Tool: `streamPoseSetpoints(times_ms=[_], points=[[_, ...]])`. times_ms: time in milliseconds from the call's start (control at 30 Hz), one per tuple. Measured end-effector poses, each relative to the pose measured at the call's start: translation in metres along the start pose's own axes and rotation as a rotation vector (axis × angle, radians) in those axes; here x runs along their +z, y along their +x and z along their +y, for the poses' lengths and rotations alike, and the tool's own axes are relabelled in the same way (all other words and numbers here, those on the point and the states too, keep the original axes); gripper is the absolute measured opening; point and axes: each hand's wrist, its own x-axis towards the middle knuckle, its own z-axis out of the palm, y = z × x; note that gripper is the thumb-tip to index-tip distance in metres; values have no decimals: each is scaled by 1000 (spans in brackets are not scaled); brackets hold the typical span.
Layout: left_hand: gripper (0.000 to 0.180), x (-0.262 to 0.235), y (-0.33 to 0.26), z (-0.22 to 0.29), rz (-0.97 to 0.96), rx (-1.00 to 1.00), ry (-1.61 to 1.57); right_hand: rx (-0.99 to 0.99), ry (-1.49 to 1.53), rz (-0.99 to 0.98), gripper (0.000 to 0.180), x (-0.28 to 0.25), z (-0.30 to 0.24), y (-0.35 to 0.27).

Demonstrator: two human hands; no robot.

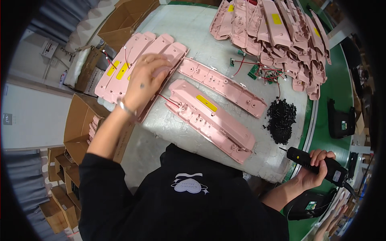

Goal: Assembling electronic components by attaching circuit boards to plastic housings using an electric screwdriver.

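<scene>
Resting flat with fingers spread on the row of long pink plastic housings (138,60) at upper left, the left hand (144,80) grips nothing, while the right hand (315,168) clenches a black electric screwdriver (317,164) at lower right; two pink housings (213,106) lie mid-bench, apparently awaiting black screws (281,118).

A pale grey worktable (193,28) filled the middle. To its right ran a green surface (341,92) with a white edge strip. Open brown cardboard boxes (76,120) stood stacked at the left, another carton (124,20) farther off, against a white wall (32,116).
</scene>
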Motion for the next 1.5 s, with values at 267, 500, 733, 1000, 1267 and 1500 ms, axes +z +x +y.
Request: streamPoseSetpoints(times_ms=[267,500,733,1000,1267,1500], points=[[66,32,18,-39,-194,-15,223,-26,-63,11,28,8,-6,-3],[61,27,24,-56,-179,-3,247,-23,-80,-16,29,12,-6,1],[59,19,26,-43,-189,-42,464,-3,-58,-10,29,9,-4,2],[58,31,34,52,-813,464,-182,-5,-59,-1,30,14,-3,1],[24,48,65,43,-742,329,-357,-14,-62,7,29,12,-9,-1],[65,73,45,39,-353,445,-177,-13,-76,24,29,10,-7,-3]])
